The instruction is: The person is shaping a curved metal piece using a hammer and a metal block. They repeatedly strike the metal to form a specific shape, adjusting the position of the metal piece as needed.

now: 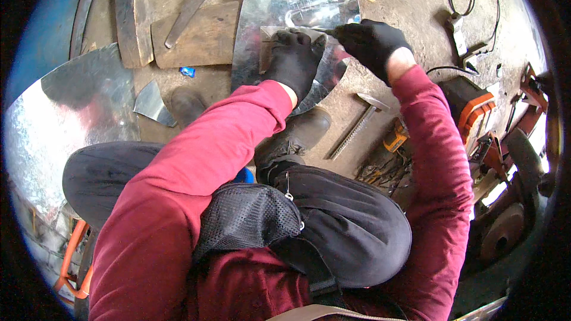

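Observation:
A shiny sheet of metal (pixel 256 0) with a curved edge lies on the floor in front of me. My left hand (pixel 294 62), in a black glove, presses down on it with fingers curled over a smaller flat grey metal piece (pixel 267 34). Beside it, at the sheet's right edge, my right hand (pixel 372 44), also gloved, is closed with its fingertips pointing left along that piece's upper edge. Something thin seems to be in those fingers, too dark and small to name. A hammer (pixel 360 125) with a ridged handle lies right of my shoe.
Another large metal sheet (pixel 77 107) and a small offcut (pixel 154 104) lie at left. Wooden boards (pixel 196 32) carry a flat metal bar (pixel 187 16) at the back. Rightward are a power strip with cables (pixel 458 35), an orange-black toolbox (pixel 476 113) and a yellow-handled tool (pixel 395 135).

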Motion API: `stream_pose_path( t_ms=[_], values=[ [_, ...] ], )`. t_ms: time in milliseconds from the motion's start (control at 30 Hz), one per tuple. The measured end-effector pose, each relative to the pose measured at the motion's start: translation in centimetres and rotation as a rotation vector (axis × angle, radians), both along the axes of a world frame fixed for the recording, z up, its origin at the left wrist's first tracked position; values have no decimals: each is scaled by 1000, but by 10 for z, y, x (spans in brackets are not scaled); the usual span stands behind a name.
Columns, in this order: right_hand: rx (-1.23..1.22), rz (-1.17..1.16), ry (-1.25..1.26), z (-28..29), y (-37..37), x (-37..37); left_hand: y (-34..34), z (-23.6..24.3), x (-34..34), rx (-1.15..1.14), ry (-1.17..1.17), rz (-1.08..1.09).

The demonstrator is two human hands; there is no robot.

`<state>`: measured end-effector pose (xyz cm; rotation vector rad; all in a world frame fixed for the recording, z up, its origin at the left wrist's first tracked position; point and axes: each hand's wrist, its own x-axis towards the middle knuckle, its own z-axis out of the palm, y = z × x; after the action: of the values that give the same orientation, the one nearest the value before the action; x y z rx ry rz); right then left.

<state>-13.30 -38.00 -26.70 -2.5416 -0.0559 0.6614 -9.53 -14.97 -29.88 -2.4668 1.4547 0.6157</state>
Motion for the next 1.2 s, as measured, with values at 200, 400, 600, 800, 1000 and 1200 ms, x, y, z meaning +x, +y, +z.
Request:
stream_pose_path(
  t_ms=[200, 400, 600, 800, 1000, 1200],
  values=[
    [-51, -68, 136, 9, 8, 19, 2, 3, 3, -8, 113, 25],
    [-9, -48, 84, 17, 35, 27, 3, -6, 2, 9, 43, 50],
    [-12, 144, -153, -6, 5, 0, 2, 0, 2, -56, 41, 9],
    [-81, -53, 142, 9, 38, 23, -2, 3, 9, 160, 95, -126],
    [25, -108, 102, -1, 26, 7, 0, 2, 0, 24, 42, 21],
    [-40, -138, 102, 21, 16, 15, -2, 8, 6, 56, 93, -19]
  ],
)
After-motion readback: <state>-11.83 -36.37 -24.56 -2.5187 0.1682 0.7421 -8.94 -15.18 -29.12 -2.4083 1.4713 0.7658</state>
